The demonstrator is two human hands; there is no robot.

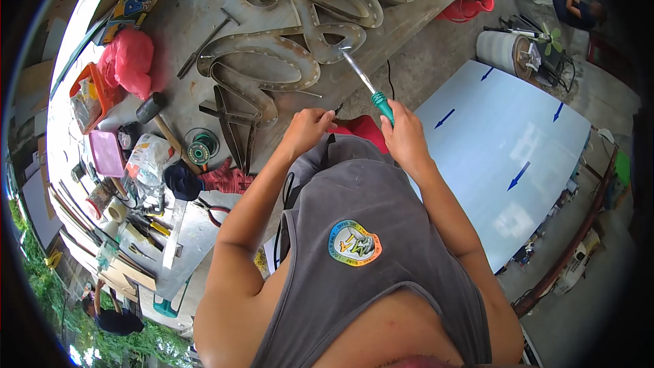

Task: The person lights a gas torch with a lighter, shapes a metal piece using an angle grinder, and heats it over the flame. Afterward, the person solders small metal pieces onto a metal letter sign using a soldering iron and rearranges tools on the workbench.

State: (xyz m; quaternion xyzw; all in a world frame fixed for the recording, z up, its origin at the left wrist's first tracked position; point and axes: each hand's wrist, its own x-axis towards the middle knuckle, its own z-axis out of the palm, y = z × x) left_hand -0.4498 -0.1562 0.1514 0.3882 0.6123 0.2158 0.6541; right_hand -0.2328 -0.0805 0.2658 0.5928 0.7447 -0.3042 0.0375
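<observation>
My right hand (407,138) is closed around a green-handled tool (361,73) with a long metal shaft. The shaft's tip lies over the rim of a curved metal letter frame (289,54) on the worktable; I cannot make out the tip's exact shape. My left hand (310,129) is pinched near the table's edge, beside the frame's lower end. A small dark tip shows by its fingers, too small to name. The frame is made of thin upright metal strips, with small tabs along its edges.
Left of the frame lie a T-handled tool (208,42), a mallet (158,119), a solder spool (201,146) and pliers (216,215). A light blue panel (504,157) with dark arrows stands to the right. Other people (575,3) are in the background.
</observation>
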